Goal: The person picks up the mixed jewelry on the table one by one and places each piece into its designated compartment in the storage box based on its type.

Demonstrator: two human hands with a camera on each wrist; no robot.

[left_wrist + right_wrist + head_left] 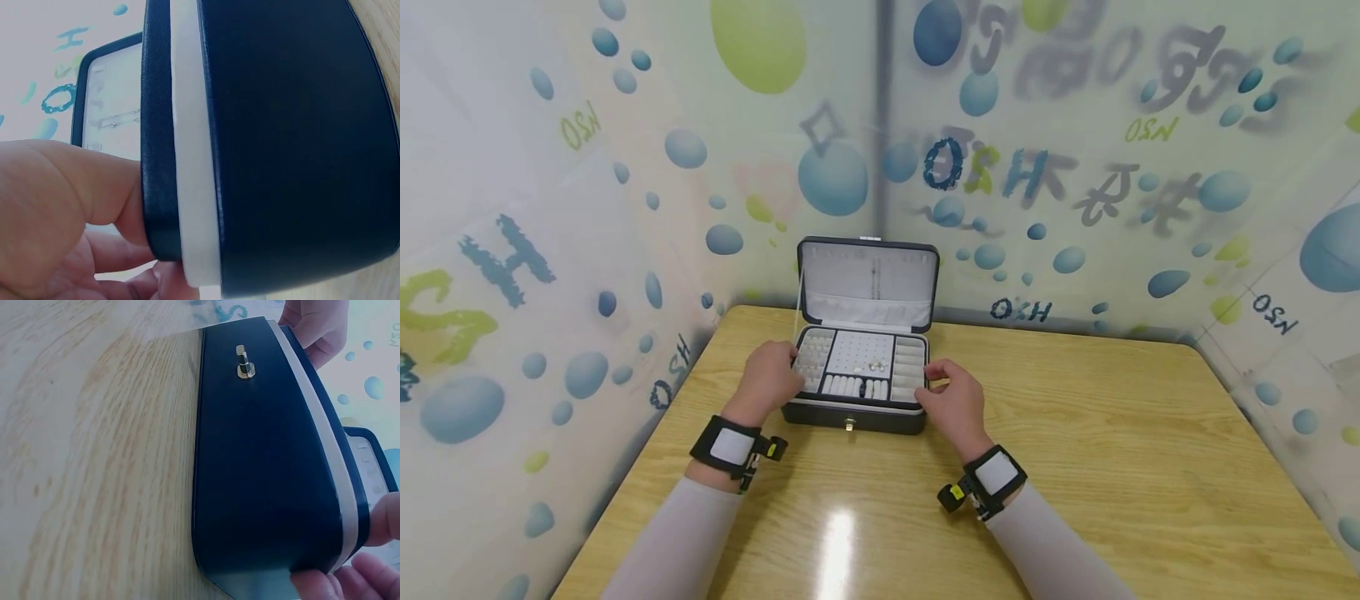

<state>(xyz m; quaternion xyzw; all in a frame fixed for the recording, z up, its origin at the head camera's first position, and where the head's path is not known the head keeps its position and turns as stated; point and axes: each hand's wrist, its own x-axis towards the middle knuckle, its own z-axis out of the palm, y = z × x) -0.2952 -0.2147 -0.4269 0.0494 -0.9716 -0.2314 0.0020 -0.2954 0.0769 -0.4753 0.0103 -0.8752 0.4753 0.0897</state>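
A dark jewelry box [820, 414] stands on the wooden table with its lid [835, 279] raised. At its top sits a dark-rimmed tray [850, 346] with pale compartments, ring rolls [842, 385] and several small earrings [877, 365]. My left hand [767, 379] pinches the tray's left side, its thumb against the dark rim [159, 125] in the left wrist view. On the opposite side my right hand [955, 404] pinches the tray, thumb over the rim and fingers at the corner. A white band [322, 425] shows between tray and box body in the right wrist view.
A gold-coloured clasp [850, 425] is on the box's front. Thin chains [875, 279] hang inside the lid. Behind the table [1075, 433] are pale wall coverings [1052, 208] with blue and green spots; another stands close on the left.
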